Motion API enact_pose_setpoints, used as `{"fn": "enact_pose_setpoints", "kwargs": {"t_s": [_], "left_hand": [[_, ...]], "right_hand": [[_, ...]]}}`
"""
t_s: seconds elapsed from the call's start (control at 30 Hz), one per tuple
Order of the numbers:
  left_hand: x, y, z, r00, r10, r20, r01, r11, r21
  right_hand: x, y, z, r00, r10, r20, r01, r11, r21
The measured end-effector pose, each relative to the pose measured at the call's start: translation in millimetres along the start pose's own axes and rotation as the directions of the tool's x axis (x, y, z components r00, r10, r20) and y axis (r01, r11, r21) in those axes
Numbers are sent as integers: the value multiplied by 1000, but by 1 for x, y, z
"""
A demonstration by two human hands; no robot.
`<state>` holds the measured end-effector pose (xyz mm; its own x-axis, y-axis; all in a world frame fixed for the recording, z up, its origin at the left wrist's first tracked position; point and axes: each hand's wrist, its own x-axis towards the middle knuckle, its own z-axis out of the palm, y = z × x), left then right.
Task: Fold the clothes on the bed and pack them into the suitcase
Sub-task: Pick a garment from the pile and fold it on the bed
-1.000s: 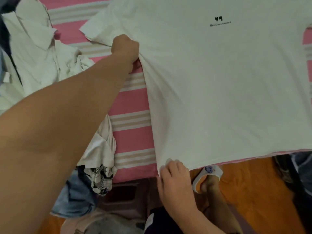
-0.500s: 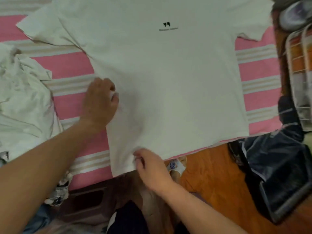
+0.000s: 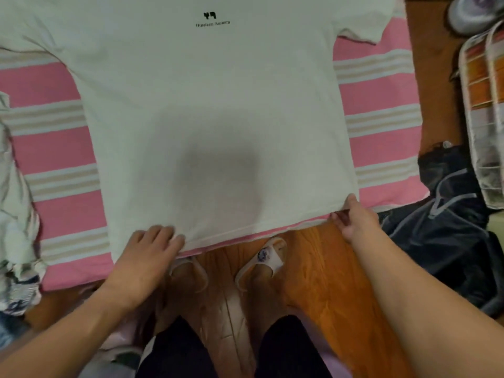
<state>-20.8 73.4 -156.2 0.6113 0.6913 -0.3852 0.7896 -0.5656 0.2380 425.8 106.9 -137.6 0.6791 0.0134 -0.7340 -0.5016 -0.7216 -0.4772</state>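
White tee (image 3: pixel 212 110) flat, print up, hem at bed's (image 3: pixel 381 148) near edge; no fold yet. L hand (image 3: pixel 144 255) fingers spread, pressing hem. R hand (image 3: pixel 354 219) pinches hem's right corner. Unfolded pile (image 3: pixel 16 186) at bed's left edge. Suitcase not seen; packing still ahead.

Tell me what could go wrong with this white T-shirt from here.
The white T-shirt hem lies at the bed edge; a pull by the right hand, pinching its corner, could drag it onto the wooden floor. The left hand only rests flat, so the shirt may skew.
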Motion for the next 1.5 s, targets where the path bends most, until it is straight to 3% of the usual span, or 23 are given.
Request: {"fn": "enact_pose_setpoints", "kwargs": {"t_s": [0.2, 0.37, 0.5, 0.67, 0.9, 1.0, 1.17, 1.37, 1.43, 1.5], "left_hand": [[-12, 1, -16, 979, -136, 154, 141, 990, -22], [-22, 4, -17, 971, -169, 172, 178, 983, -40], [-27, 5, -14, 967, -209, 148, 220, 974, -61], [-37, 5, -11, 958, -224, 178, 239, 969, -68], [-39, 3, -5, 961, -219, 170, 231, 971, -53], [-39, 2, -4, 968, -200, 151, 210, 976, -54], [-46, 6, -5, 961, -235, 146, 244, 969, -43], [-43, 3, 3, 945, -258, 200, 270, 962, -31], [-42, 1, 3, 953, -263, 150, 270, 962, -28], [-43, 4, 3, 903, -429, 18, 426, 891, -158]], "right_hand": [[13, -4, -17, 976, -219, -1, 213, 949, -234], [5, -10, -20, 997, -73, -10, 73, 997, -22], [-7, 1, -9, 994, 57, 88, -55, 998, -20], [0, 5, -16, 998, -6, -57, 7, 1000, 15], [2, 8, -11, 995, -30, -93, 27, 999, -30], [5, 6, -11, 990, -47, -134, 33, 994, -106], [21, 10, -26, 972, -170, -164, 93, 913, -397], [27, 13, -22, 976, -181, -125, 103, 876, -470], [19, 1, -14, 966, -226, -123, 128, 839, -529], [13, -12, -9, 932, -358, -56, 253, 754, -607]]}}
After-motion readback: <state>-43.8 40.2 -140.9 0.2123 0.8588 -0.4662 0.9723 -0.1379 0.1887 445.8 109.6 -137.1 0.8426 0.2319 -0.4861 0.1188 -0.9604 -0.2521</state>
